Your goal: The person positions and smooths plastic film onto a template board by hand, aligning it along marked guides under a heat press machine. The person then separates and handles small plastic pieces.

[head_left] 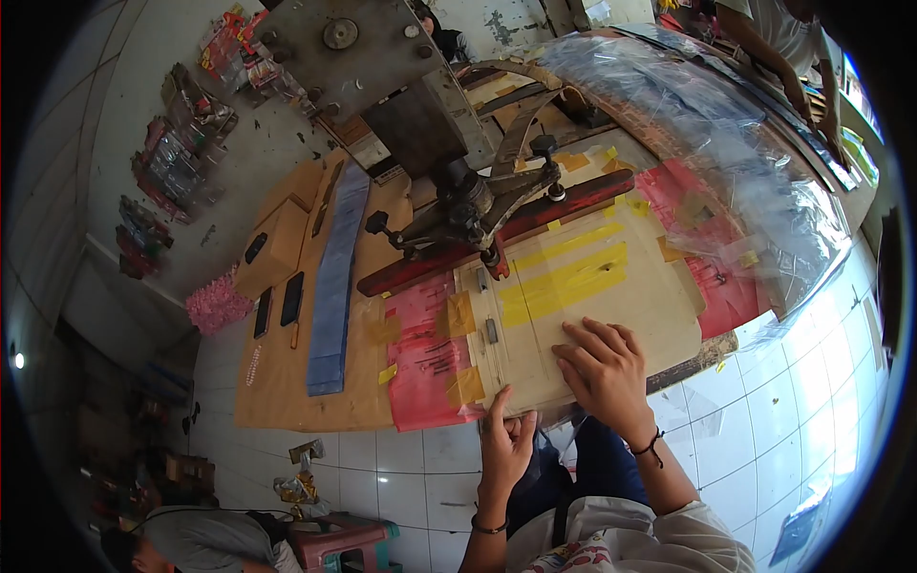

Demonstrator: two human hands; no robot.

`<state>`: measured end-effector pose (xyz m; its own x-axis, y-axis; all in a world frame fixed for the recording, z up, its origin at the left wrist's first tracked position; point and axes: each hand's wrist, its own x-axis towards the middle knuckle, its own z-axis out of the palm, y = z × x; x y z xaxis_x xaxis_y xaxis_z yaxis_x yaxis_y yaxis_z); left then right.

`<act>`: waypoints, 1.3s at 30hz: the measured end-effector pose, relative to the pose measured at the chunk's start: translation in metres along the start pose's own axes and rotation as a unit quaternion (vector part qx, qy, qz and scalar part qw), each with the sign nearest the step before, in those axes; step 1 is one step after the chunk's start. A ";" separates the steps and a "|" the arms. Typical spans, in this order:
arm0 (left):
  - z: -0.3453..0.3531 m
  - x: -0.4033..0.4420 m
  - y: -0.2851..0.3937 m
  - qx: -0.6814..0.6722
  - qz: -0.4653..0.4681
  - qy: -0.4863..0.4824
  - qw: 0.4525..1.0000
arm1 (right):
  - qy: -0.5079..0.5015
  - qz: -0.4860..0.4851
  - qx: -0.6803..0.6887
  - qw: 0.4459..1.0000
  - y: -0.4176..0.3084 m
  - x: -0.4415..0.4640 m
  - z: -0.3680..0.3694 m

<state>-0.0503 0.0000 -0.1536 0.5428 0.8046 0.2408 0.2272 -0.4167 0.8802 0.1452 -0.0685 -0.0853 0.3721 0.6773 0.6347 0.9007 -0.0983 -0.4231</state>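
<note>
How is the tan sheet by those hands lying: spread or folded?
Spread: the tan sheet lies flat, its face showing, right hand over it, left hand at its near edge.

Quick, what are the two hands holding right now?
Left hand: at the tan board's near edge; can't tell if it's gripping anything.
Right hand: open, palm down on the board, nothing seen in it.

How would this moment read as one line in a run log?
left hand: at near edge of beige sheet | right hand: fingers spread on sheet | red bar: across sheet's far part
</note>
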 end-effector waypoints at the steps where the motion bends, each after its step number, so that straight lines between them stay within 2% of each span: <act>1: -0.001 0.000 0.002 0.001 -0.002 -0.001 1.000 | 0.001 -0.001 -0.001 1.000 0.000 0.000 0.000; 8: 0.000 0.002 -0.006 0.026 0.034 0.000 0.999 | -0.001 0.005 0.000 1.000 -0.002 0.002 0.001; 17: 0.013 0.003 -0.004 -0.018 0.033 0.030 0.999 | -0.015 -0.008 -0.017 1.000 -0.004 0.005 -0.001; 25: 0.011 0.002 -0.008 0.006 0.033 0.022 0.999 | -0.013 -0.005 -0.023 1.000 -0.003 0.005 0.001; 31: 0.009 0.000 -0.008 0.017 0.027 0.013 0.999 | 0.009 0.000 -0.031 0.999 -0.005 0.006 0.005; 39: 0.011 0.004 -0.018 0.018 0.064 0.011 0.998 | 0.029 -0.022 -0.018 0.999 -0.002 0.002 0.011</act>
<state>-0.0433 0.0059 -0.1736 0.5521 0.7528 0.3585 0.1871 -0.5309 0.8265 0.1416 -0.0594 -0.0901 0.3441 0.6383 0.6886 0.9231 -0.0962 -0.3722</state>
